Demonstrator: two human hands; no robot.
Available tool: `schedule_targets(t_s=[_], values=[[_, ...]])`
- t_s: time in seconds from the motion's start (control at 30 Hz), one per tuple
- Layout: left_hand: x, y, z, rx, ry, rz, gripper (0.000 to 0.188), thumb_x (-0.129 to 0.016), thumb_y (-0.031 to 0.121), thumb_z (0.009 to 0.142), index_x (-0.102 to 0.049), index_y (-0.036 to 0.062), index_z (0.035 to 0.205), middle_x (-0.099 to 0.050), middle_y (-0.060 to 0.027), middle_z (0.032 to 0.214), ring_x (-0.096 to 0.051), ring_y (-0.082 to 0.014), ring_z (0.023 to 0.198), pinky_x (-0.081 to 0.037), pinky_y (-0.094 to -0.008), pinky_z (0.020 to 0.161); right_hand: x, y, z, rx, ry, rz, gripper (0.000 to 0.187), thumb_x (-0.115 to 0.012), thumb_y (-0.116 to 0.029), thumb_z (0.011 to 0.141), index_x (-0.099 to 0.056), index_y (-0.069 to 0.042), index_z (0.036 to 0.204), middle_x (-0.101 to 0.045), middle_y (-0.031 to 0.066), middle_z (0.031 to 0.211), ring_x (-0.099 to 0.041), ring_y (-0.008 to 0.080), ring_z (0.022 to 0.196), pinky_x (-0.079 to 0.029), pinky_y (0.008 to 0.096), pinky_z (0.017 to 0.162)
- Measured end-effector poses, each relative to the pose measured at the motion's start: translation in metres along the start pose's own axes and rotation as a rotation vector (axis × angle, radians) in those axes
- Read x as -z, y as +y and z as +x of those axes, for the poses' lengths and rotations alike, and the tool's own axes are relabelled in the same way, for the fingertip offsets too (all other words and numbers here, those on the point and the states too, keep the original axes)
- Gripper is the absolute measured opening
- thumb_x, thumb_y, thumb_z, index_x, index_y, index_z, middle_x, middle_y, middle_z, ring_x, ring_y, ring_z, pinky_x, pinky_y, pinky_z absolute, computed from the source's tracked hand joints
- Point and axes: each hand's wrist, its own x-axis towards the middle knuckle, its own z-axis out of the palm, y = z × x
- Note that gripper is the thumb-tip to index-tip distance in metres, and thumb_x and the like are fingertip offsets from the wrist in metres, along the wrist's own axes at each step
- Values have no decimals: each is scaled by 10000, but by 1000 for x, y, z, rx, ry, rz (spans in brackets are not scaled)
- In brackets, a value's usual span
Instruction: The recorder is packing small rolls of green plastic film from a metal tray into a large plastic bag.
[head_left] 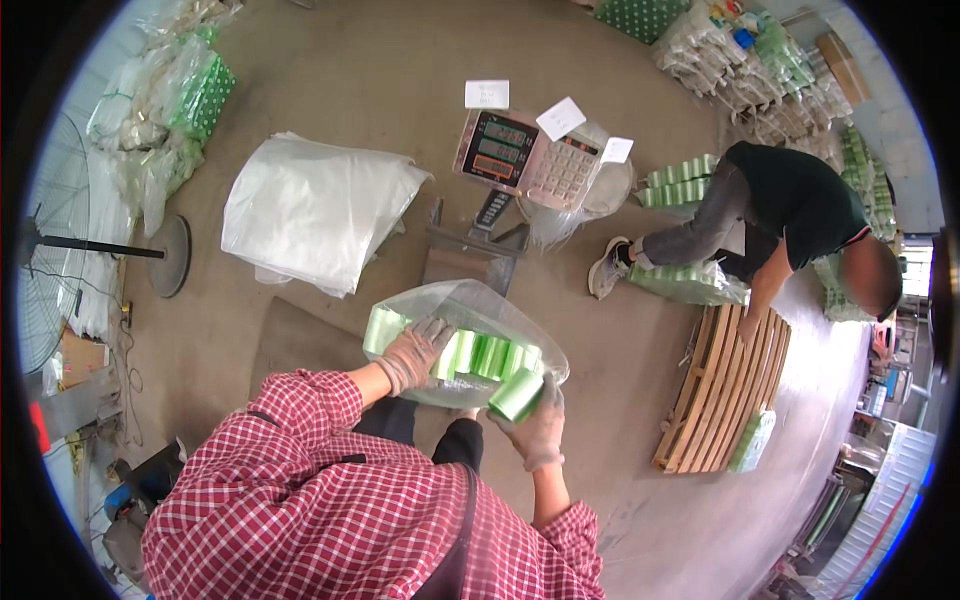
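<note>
In front of me a clear plastic bag (480, 303) lies spread, with several shiny green rolls (490, 357) standing in a row inside it. My left hand (408, 362), in a pale glove, lies over the rolls at the bag's left side, its fingers stretched out; their tips are partly lost among the rolls. At the bag's right edge my right hand (538, 430), gloved too, has its fingers closed round one green roll (517, 395). That roll is tilted, above the near right rim of the bag. The bag's underside is hidden.
Beyond the bag stands a scale with a lit display (497, 150). White plastic sheets (315, 210) are stacked at left, near a floor fan (172, 255). At right a co-worker (790, 200) bends over a wooden pallet (722, 390) near bagged green rolls (685, 283).
</note>
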Motion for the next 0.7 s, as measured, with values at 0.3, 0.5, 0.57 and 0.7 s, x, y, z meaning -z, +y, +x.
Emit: schedule_targets(t_s=[0.3, 0.5, 0.57, 0.7], values=[[1, 50, -61, -692, 510, -318, 881, -670, 473, 611, -326, 78, 1319, -397, -156, 1290, -420, -323, 1158, -371, -449, 950, -10, 16, -44, -446, 103, 1505, 571, -571, -432, 814, -453, -32, 1205, -552, 126, 1069, -554, 227, 972, -480, 348, 818], [-41, 135, -77, -808, 871, -200, 441, -558, 150, 719, -504, 99, 1155, -499, -82, 1092, -498, -229, 1034, -410, -400, 924, -35, 43, -98, -428, -331, 1805, 673, -581, -485, 782, -433, -13, 1238, -524, 133, 1162, -543, 243, 1015, -443, 347, 881], [-55, 147, -94, -808, 615, -223, 381, -534, 153, 742, -525, 99, 1119, -500, -81, 1093, -503, -239, 1016, -410, -394, 916, -65, 82, -145, -566, -320, 1719, 646, -579, -479, 786, -462, -5, 1208, -553, 132, 1104, -560, 247, 982, -458, 352, 852], [-79, 151, -121, -804, 508, -173, 426, -564, 290, 729, -523, 88, 1102, -504, -95, 1083, -476, -277, 1043, -375, -422, 908, -120, 161, -286, -944, -480, 658, 679, -656, -412, 743, -453, 31, 1215, -530, 201, 1158, -536, 306, 1043, -429, 389, 889]])
